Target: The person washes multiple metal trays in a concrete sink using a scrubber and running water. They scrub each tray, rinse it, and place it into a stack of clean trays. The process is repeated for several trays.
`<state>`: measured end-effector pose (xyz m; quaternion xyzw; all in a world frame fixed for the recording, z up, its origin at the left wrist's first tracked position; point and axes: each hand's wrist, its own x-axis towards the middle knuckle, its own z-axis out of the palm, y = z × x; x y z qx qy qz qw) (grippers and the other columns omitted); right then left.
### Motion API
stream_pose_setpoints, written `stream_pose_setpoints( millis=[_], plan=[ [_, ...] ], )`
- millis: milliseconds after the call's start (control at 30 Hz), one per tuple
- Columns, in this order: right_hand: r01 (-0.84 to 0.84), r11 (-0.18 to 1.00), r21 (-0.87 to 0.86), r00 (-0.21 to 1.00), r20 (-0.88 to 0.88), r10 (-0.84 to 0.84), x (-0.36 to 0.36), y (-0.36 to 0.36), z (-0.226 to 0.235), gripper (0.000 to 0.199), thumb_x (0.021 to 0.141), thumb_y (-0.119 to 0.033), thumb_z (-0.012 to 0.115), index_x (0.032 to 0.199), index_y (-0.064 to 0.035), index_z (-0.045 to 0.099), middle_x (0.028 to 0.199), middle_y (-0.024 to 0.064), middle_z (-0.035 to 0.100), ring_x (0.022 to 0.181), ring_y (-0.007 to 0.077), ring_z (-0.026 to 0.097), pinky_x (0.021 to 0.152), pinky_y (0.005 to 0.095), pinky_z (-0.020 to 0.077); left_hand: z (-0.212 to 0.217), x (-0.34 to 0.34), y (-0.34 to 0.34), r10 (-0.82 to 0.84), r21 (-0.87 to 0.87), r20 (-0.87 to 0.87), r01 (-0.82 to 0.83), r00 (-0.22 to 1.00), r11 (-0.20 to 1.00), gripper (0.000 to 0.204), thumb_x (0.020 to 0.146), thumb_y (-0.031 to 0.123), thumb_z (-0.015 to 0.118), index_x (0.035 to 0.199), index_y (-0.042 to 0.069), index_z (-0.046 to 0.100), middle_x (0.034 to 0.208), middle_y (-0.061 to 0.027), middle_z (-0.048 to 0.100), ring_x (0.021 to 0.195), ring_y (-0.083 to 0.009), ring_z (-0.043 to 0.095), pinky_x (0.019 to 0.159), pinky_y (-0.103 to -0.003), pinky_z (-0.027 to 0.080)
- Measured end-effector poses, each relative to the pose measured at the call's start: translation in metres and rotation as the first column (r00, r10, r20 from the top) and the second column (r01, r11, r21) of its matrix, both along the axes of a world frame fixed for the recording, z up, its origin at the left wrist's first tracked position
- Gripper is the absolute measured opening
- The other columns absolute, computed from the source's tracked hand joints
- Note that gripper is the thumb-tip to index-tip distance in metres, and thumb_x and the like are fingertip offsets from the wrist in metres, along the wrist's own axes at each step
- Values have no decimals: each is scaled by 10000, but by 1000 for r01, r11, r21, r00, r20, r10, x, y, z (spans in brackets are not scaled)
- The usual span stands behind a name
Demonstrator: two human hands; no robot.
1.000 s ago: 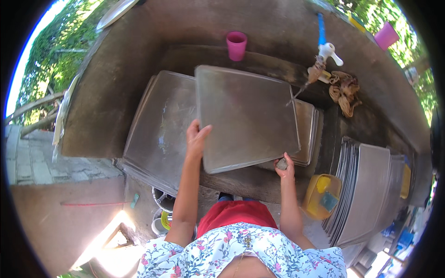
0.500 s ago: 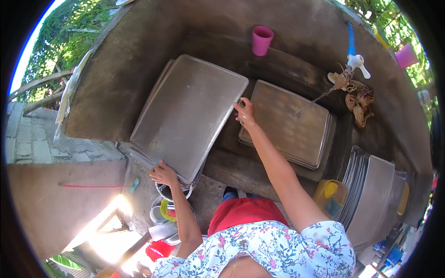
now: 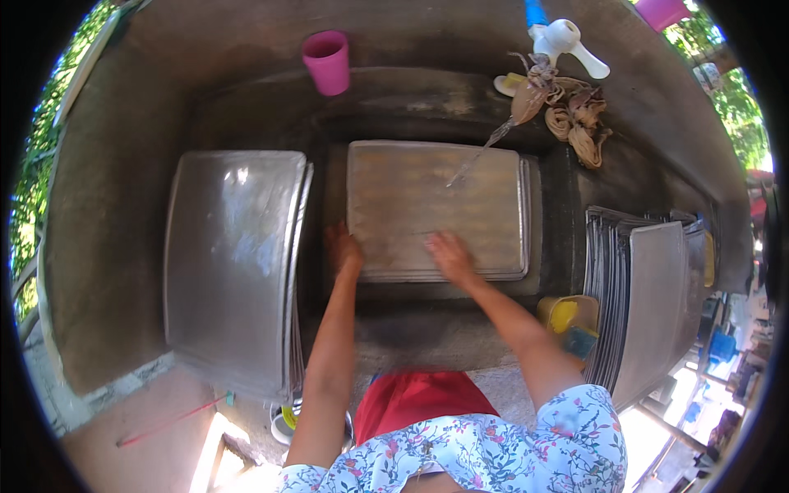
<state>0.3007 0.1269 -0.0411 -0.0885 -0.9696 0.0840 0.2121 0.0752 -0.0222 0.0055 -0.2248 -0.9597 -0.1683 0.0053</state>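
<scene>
A stack of metal baking trays (image 3: 436,209) lies flat in the concrete sink basin, under a thin stream of water from the tap (image 3: 563,41). My left hand (image 3: 343,251) grips the stack's near left corner. My right hand (image 3: 448,253) rests flat on the top tray near its front edge, fingers spread. To the left, another pile of trays (image 3: 234,263) leans on the concrete ledge, apart from both hands.
A pink cup (image 3: 327,62) stands on the back ledge. Brown rag bundles (image 3: 575,115) hang by the tap. More trays (image 3: 649,304) stand stacked at the right, with a yellow tub (image 3: 567,314) beside them. Buckets (image 3: 283,419) sit on the floor below.
The tray I held with both hands now lies on the left pile. Both hands have moved back to the stack in the basin.
</scene>
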Motion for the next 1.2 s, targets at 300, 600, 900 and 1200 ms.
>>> stream_pose_setpoints(
  millis=[300, 600, 900, 1200],
  plan=[
    [580, 658, -480, 732, -47, -679, -103, 142, -42, 461, 839, -261, 560, 1234, -39, 476, 1255, 152, 483, 1213, 323, 405, 1026, 447, 310, -113, -2, -9, -65, 63, -89, 71, 994, 996, 228, 873, 74, 503, 1091, 20, 538, 1038, -245, 551, 939, -421, 541, 791, -482, 443],
    [268, 915, -301, 961, 148, -233, -6, 70, -40, 401, 851, -103, 502, 1248, -48, 514, 1355, 138, 439, 1298, 334, 341, 1091, 428, 249, -64, 7, 4, 95, 157, 144, -117, 985, 981, 242, 894, 111, 480, 1124, 42, 510, 1148, -246, 494, 946, -433, 538, 761, -492, 457],
    [457, 630, -628, 771, -74, -633, -140, 158, -53, 510, 823, -206, 551, 1280, -16, 430, 1297, 173, 433, 1262, 369, 343, 1083, 440, 261, -63, 8, 4, 93, 138, 96, -106, 991, 985, 206, 898, 126, 472, 1089, 63, 515, 1045, -222, 503, 904, -428, 537, 724, -501, 449],
    [495, 860, -126, 866, 160, -475, -58, 116, -24, 353, 873, -126, 500, 1217, -59, 540, 1304, 193, 458, 1253, 383, 369, 1058, 464, 285, -50, 8, 4, 90, 114, 165, -110, 982, 987, 201, 888, 131, 481, 1073, 63, 521, 1022, -200, 502, 901, -421, 535, 722, -492, 452]
  ],
)
